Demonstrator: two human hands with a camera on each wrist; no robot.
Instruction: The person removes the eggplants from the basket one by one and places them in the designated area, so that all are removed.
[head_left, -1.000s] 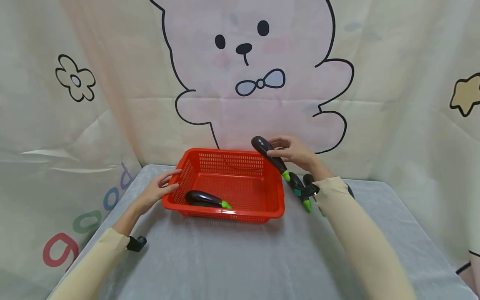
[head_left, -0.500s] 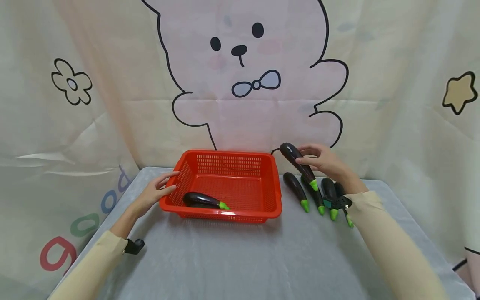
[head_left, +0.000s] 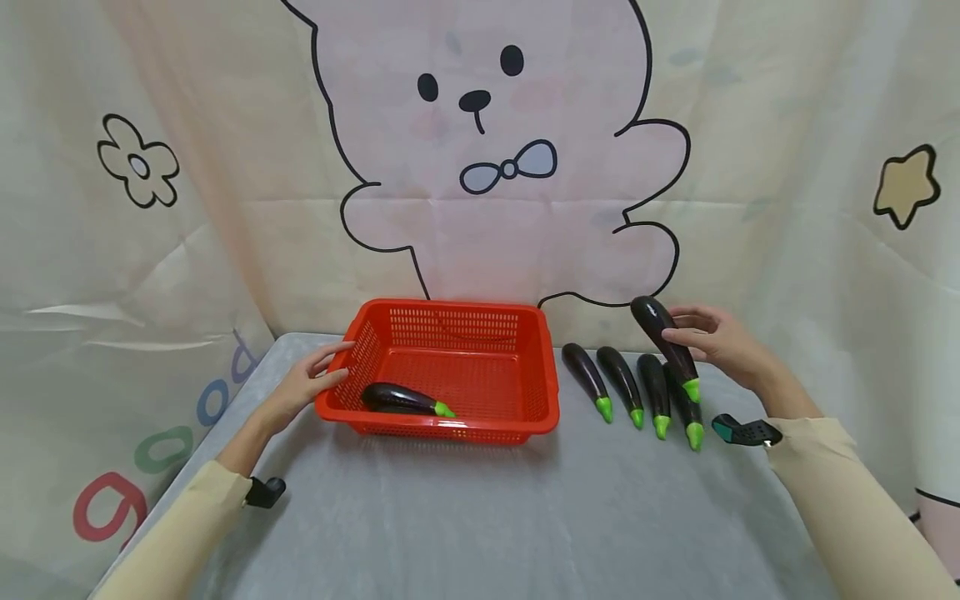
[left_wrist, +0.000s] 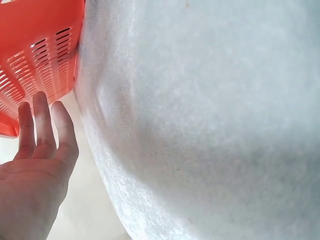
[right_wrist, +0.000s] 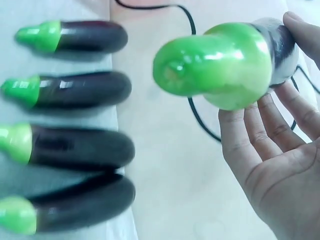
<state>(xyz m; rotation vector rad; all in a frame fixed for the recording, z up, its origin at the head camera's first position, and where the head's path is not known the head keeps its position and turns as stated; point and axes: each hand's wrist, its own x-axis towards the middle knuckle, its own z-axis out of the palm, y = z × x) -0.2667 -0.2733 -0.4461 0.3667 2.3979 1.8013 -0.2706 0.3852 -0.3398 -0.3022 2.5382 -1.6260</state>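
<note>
A pale, creased cloth backdrop (head_left: 795,100) printed with a bear (head_left: 483,237) hangs behind a table (head_left: 450,517) draped in soft grey fabric. On it sits a red plastic basket (head_left: 502,427), rectangular, with slotted walls. Taking the basket as the dial's centre, the left hand (head_left: 302,387) lies at 9 o'clock, fingers nearly straight against the wall, clasping nothing; the right hand (head_left: 723,346) is well out at 3 o'clock, pinching a raised eggplant (head_left: 673,357) between thumb and fingers. That one is glossy, purple-black and club-shaped, its blunt end towards 11 o'clock, its bright green cap (head_left: 692,390) towards 5. Four more eggplants (head_left: 619,377) lie in a row at 3 o'clock, caps towards 5. Another eggplant (head_left: 399,397) rests inside the basket at 8 o'clock; a dark shape beneath it is too hidden to identify. Only the left wrist view shows the slots beside the left fingers close up; only the right wrist view shows the raised cap end-on, its stubby stem (right_wrist: 177,65) ending in a small brownish spot.
</note>
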